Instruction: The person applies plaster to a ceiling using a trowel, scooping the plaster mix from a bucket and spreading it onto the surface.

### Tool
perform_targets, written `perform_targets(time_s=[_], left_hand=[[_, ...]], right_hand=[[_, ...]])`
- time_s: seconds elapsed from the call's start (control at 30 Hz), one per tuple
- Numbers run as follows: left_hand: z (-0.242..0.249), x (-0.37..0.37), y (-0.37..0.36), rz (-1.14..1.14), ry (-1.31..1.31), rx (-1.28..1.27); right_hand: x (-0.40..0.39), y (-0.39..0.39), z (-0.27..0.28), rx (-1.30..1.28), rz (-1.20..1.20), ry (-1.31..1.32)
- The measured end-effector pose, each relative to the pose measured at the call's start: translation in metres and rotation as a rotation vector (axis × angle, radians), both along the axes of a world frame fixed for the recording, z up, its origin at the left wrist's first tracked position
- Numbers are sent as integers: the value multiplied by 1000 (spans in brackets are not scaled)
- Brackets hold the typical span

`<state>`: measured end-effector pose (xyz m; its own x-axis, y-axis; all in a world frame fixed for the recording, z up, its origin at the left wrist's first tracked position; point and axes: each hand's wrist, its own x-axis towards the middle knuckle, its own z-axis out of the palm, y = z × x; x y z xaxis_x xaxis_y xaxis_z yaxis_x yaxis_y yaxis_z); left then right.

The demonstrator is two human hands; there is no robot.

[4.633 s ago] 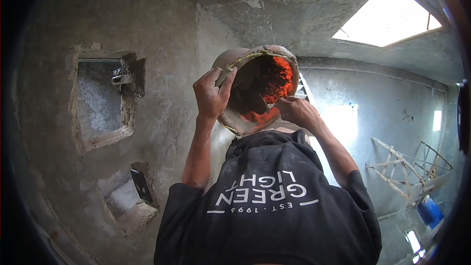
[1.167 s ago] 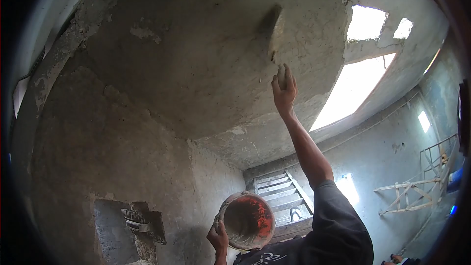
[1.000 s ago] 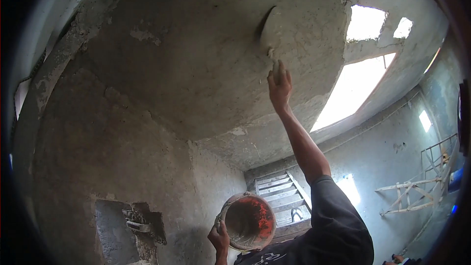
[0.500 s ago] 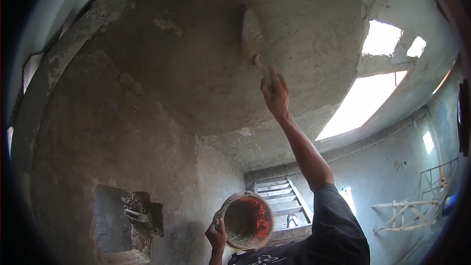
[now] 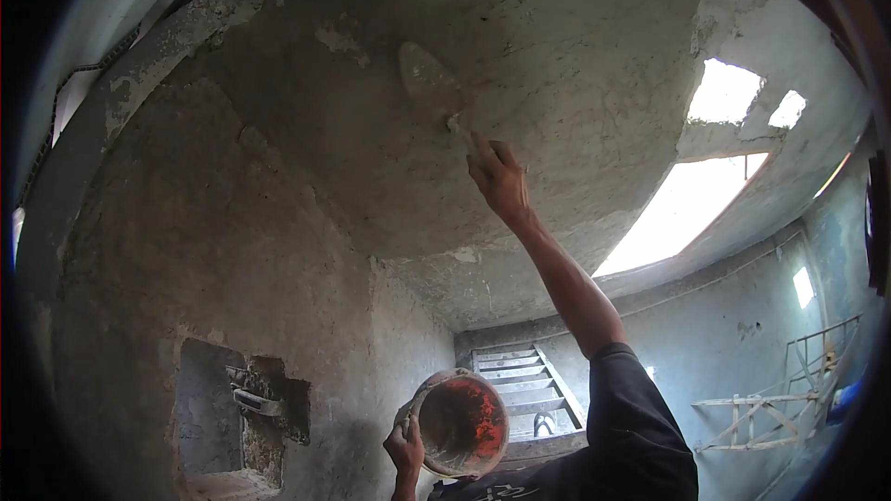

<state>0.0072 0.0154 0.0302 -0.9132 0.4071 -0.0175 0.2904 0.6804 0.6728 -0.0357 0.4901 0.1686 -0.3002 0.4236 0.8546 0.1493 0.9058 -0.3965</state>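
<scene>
My right hand (image 5: pixel 499 178) reaches up with its fingers wrapped round the handle of a trowel (image 5: pixel 429 79). The trowel's leaf-shaped blade lies close against the grey plastered surface (image 5: pixel 557 65) overhead, its tip pointing up and left. Lower down, my left hand (image 5: pixel 405 448) grips the rim of a bucket (image 5: pixel 484 413) on its left side. The bucket's mouth faces me, and its inside shows red-orange patches among grey mortar smears.
Behind the bucket stands a wooden ladder (image 5: pixel 524 380). A recessed opening (image 5: pixel 209 408) is cut into the left wall. Bright window openings (image 5: pixel 682 209) lie to the right, with a metal frame (image 5: pixel 761 417) at the lower right.
My right hand has moved left and slightly down with the trowel, whose blade now tilts further left. The bucket stays in my left hand, shifted slightly in view.
</scene>
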Motion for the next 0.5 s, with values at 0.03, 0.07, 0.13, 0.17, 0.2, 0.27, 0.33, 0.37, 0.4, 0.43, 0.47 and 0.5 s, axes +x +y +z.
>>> perform_targets(time_s=[0.03,0.07,0.13,0.17,0.2,0.27,0.33,0.37,0.4,0.43,0.47,0.5], left_hand=[[-1,0,-3,3,-15,-4],[-1,-1,-5,4,-16,0],[-3,1,-8,5,6,-39],[-4,2,-10,9,2,-40],[-4,1,-9,10,-2,-37],[-5,1,-10,14,-9,-38],[-7,0,-8,6,4,-42],[-11,-1,-7,4,2,-41],[-17,-2,-7,9,22,-14],[-18,-2,-7,13,40,12],[-18,-2,-7,10,39,11],[-16,-2,-5,3,26,-8]], right_hand=[[3,3,0,1,1,-2],[6,7,1,-57,-24,96],[15,17,13,-115,-43,186],[21,23,26,-114,-148,239],[23,29,38,-109,-255,297],[20,38,45,-84,-262,298],[15,41,40,-59,-273,303],[6,40,27,-64,-224,249],[-1,38,15,-70,-173,194],[-5,28,8,-47,-131,133],[-6,20,2,-47,-134,132],[-5,10,0,-28,-58,51]])
